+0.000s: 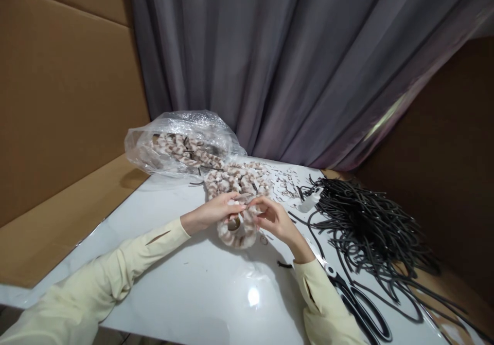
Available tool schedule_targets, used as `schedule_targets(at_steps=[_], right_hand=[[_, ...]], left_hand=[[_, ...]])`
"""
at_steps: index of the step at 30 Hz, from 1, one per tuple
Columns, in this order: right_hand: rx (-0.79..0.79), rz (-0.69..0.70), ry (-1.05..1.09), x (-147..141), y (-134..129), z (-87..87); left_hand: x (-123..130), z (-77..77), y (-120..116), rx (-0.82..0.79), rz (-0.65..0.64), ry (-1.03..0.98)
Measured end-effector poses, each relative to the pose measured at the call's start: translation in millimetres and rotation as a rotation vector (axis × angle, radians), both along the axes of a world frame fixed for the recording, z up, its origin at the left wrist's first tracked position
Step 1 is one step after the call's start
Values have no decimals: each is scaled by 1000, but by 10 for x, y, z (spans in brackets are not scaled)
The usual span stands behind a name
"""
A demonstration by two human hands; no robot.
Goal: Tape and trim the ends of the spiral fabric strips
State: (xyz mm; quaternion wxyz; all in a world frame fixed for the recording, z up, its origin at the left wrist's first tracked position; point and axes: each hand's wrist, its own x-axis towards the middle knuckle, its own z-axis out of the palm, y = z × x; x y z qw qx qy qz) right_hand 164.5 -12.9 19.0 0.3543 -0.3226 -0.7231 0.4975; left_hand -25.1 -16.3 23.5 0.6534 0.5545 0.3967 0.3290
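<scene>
A fluffy white and brown ring (238, 239) hangs between my two hands over the white table. My left hand (222, 209) pinches its upper left part. My right hand (275, 220) is closed at the upper right of the ring, its thumb and index fingertips near the left fingertips. The small detail between the fingertips is too small to make out. Just behind the hands lies a pile of similar fluffy pieces (235, 176). More striped fluffy pieces (185, 148) sit in a clear plastic bag (144, 147) at the back left.
A heap of black cords (366, 221) covers the table's right side, with a white bottle (310, 201) at its left edge. Black-handled scissors (360, 304) lie near my right sleeve. Small loose bits (287, 183) are scattered behind. Cardboard (69, 77) and a grey curtain (239, 52) border the table (193, 293).
</scene>
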Motion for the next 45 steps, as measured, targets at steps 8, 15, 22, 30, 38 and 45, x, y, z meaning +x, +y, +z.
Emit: schedule_targets(at_steps=[8, 15, 22, 30, 38, 45], right_hand=[[164, 9, -169, -56, -21, -12], [747, -57, -481, -120, 91, 243], [605, -161, -535, -48, 272, 353], [272, -69, -353, 110, 439, 195], [-65, -23, -160, 275, 608, 94], [-41, -9, -164, 235, 590, 73]], left_hand=[[-59, -35, 67, -203, -184, -129], [-88, 97, 299, -248, -193, -164], [-35, 127, 253, 471, 271, 417], [19, -159, 404, 717, 105, 680], [157, -54, 731, 655, -311, 761], [120, 85, 628, 481, -278, 783]])
